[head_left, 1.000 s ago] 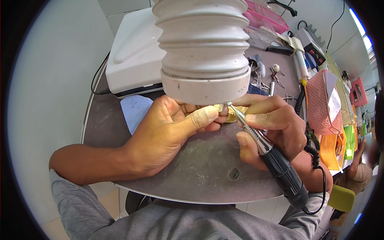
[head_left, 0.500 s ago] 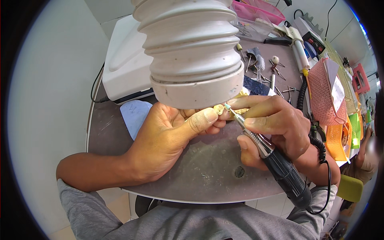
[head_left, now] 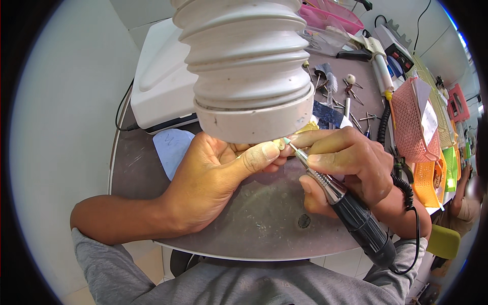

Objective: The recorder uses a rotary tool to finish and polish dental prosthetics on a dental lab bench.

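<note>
Between thumb and fingers, my left hand (head_left: pixel 216 175) pinches a small cream-yellow piece (head_left: pixel 279 144), tooth-like in look and mostly covered by the fingertips. My right hand (head_left: pixel 351 162) grips a rotary handpiece (head_left: pixel 358 218) with a black body and silver nose, held somewhat like a pen. Its pale green grinding tip (head_left: pixel 287 141) is at the piece; whether they touch I cannot tell. The fingers of both hands meet just under the rim of a white corrugated suction hose (head_left: pixel 254 122), which hides part of them. Behind the right fingers lies something yellow (head_left: pixel 309 126), partly covered.
A white machine (head_left: pixel 165 76) and a blue paper sheet (head_left: pixel 174 150) are at the left. Several loose burs (head_left: pixel 354 94) lie beyond my right hand. Pink (head_left: pixel 409 122) and orange baskets (head_left: pixel 424 178) line the right edge. The handpiece's black cord (head_left: pixel 418 229) loops by my right forearm. Another person (head_left: pixel 460 203) is at far right.
The cream piece has turned or sunk deeper between the fingers, so less of it shows. The grinding tip and right hand have shifted slightly; the hose sits a little lower and further right in view.
</note>
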`<action>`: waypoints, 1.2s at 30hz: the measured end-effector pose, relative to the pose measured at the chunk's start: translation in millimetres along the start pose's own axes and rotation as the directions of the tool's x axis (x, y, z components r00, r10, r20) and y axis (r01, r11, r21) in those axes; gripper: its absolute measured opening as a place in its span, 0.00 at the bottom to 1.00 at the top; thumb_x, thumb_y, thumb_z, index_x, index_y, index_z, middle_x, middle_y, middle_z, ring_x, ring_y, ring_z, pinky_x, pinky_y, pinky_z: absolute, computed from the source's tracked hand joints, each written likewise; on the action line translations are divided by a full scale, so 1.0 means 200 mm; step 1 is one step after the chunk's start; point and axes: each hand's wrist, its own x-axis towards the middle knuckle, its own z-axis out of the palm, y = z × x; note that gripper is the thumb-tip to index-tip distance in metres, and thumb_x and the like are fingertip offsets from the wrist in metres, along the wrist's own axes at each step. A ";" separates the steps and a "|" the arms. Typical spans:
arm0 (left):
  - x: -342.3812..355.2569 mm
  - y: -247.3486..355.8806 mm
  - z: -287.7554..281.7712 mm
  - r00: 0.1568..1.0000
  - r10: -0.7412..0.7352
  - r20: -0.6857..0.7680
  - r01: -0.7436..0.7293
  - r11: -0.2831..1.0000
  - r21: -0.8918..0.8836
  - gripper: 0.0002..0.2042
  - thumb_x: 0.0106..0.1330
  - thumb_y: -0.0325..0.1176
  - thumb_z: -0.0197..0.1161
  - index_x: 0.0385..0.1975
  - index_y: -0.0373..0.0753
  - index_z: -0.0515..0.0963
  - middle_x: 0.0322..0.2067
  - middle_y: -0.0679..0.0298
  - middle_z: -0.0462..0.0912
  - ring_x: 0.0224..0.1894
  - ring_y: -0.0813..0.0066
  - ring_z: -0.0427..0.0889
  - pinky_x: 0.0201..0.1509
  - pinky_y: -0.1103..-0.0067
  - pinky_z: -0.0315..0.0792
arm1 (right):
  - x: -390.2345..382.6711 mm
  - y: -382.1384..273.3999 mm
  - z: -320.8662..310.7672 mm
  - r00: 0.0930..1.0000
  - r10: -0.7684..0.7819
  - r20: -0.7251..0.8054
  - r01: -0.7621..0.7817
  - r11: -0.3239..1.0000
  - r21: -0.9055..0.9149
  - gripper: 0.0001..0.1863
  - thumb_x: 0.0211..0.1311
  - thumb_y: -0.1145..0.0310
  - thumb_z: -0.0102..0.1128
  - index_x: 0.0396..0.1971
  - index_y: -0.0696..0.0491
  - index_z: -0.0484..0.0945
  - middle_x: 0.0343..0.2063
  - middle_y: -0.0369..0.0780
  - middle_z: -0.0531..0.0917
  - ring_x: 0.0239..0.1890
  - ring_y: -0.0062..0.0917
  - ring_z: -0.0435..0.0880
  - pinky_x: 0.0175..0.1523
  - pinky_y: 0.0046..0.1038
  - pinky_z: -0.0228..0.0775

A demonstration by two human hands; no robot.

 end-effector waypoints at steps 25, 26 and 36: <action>0.00 -0.01 0.00 1.000 0.018 0.009 -0.018 1.000 0.004 0.13 0.72 0.32 0.57 0.52 0.34 0.73 0.42 0.62 0.80 0.46 0.79 0.78 0.54 0.79 0.71 | 0.00 0.01 0.01 0.999 0.022 -0.027 -0.020 0.996 0.092 0.15 0.41 0.79 0.73 0.32 0.60 0.78 0.28 0.48 0.84 0.29 0.31 0.87 0.33 0.24 0.79; 0.00 -0.01 -0.01 1.000 0.019 0.005 -0.019 1.000 0.004 0.13 0.72 0.32 0.57 0.52 0.34 0.73 0.42 0.62 0.80 0.46 0.79 0.78 0.54 0.79 0.71 | 0.00 0.01 0.01 0.999 0.021 -0.027 -0.018 0.995 0.095 0.15 0.41 0.79 0.73 0.32 0.60 0.78 0.28 0.48 0.84 0.29 0.31 0.87 0.33 0.24 0.79; 0.00 -0.01 0.00 1.000 0.017 0.014 -0.017 0.999 -0.029 0.13 0.73 0.32 0.57 0.52 0.34 0.73 0.41 0.63 0.79 0.45 0.80 0.77 0.53 0.79 0.71 | 0.03 0.00 -0.01 1.000 0.003 0.026 -0.004 0.999 0.039 0.15 0.41 0.78 0.74 0.31 0.60 0.78 0.28 0.48 0.84 0.30 0.32 0.88 0.33 0.25 0.79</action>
